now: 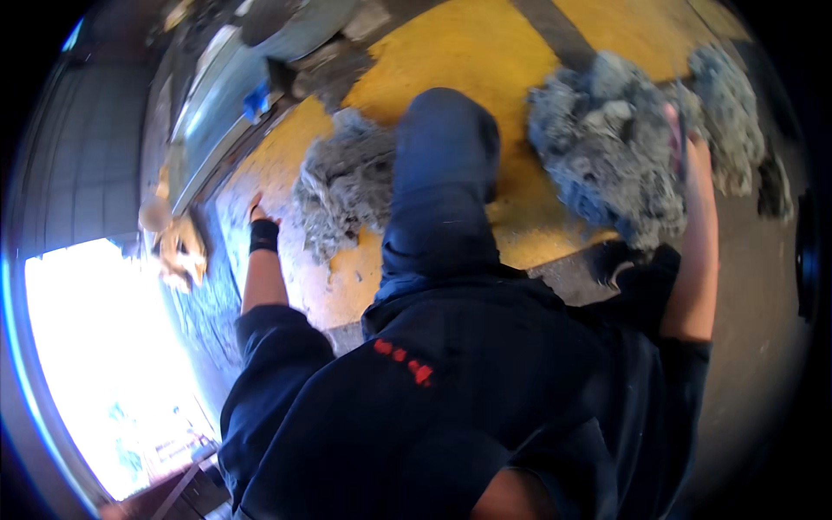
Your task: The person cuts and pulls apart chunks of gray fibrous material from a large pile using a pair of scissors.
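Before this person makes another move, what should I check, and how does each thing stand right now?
1. Both hands in view: ok.
2. Left hand near the smaller grey fluffy clump: ok; contact unclear.
3. Right hand at the larger grey fluffy clump: ok.
4. Right hand's grip: cannot tell; its fingers are blurred.
5. Nothing between the two clumps: not ok; a dark-trousered knee juts between them.

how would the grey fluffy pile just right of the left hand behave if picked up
The grey fluffy pile would likely sag and flop, as it lies slumped without a firm outline. It is probably light for its size, since its tangled strands look loose and airy. Tufts may pull off, given its ragged edges.
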### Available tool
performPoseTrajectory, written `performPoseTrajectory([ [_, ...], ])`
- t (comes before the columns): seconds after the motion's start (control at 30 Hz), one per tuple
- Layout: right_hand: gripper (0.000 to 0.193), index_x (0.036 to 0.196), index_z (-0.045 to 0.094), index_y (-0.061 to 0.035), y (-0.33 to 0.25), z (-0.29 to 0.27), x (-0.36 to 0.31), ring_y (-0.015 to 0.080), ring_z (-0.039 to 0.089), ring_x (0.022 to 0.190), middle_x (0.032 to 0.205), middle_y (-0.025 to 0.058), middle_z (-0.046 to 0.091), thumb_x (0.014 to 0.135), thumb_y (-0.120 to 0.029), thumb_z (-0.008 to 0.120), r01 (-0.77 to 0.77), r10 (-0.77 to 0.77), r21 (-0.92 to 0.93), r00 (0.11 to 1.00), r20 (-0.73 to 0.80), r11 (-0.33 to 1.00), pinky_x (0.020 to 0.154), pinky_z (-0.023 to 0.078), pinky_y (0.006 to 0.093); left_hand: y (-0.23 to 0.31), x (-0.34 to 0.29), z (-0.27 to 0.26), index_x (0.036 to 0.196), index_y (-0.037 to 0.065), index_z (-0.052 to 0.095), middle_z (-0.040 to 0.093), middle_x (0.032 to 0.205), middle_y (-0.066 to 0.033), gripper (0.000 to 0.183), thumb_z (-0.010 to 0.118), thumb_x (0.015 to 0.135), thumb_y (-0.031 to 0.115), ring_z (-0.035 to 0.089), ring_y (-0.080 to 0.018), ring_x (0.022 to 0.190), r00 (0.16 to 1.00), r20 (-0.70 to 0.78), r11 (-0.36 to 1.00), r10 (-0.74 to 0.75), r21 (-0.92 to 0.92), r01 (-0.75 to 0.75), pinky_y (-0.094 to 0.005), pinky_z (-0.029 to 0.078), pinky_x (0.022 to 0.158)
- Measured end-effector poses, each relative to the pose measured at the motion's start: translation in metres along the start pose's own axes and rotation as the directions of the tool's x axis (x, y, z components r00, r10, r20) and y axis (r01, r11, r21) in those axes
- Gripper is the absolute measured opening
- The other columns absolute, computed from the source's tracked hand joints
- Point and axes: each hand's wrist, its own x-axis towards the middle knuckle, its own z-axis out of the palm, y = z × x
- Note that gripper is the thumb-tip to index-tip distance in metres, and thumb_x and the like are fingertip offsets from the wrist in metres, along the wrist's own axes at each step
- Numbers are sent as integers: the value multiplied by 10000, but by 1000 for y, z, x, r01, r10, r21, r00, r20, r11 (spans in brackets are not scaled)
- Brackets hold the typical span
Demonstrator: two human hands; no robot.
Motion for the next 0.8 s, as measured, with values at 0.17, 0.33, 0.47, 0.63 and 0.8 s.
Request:
performPoseTrajectory([
  [0.17, 770, 524, 457, -82, 3, -37, 0, 175, 487, 522, 524, 0, 435, 582, -846, 529, 125, -138, -229, 989, -44, 965, 511, 371, 325, 43, -27, 117, 1025, 84, 567, 543, 760, -51, 337, 576, 812, 345, 577, -232, 733, 909, 310, 953, 279, -208, -222, -374, 502, 664],
  [0.33, 816, 746, 633, 9, 3, -69, -3, 276, 649, 710, 672, 136, 627, 592, -791, 583, 35, -57, -626, 998, -15, 779, 676, 480, 383, 111, -270, 262, 1104, 6, 539, 610, 1004, -113, 352, 659, 810, 160, 606, -218, 919, 421, 663, 746, 619, -328, -580, -299, 485, 788],
  [0.47, 849, 707, 634, 35, 7, -77, -4, 292, 648, 738, 679, 162, 631, 575, -801, 573, 18, -75, -504, 993, -93, 864, 703, 486, 381, 70, -368, 380, 1079, 41, 576, 610, 957, -54, 310, 654, 829, 208, 577, -123, 858, 39, 899, 630, 436, -274, -727, -241, 461, 748],
  [0.63, 745, 681, 660, 29, 7, -86, -6, 333, 650, 688, 664, 198, 631, 702, -707, 542, -35, -59, -371, 969, -238, 928, 642, 495, 417, -71, -423, 533, 1116, 9, 559, 611, 1002, -100, 422, 674, 794, 257, 572, -171, 884, 59, 998, 555, -10, 55, -830, -277, 447, 777],
  [0.8, 670, 699, 659, 31, -2, -86, -7, 344, 650, 693, 658, 202, 628, 722, -636, 599, -16, -81, -322, 955, -285, 946, 648, 500, 422, -168, -423, 617, 1171, -17, 533, 596, 1098, -162, 462, 675, 774, 173, 567, -243, 1003, 16, 993, 497, 121, -46, -867, -333, 435, 880],
])
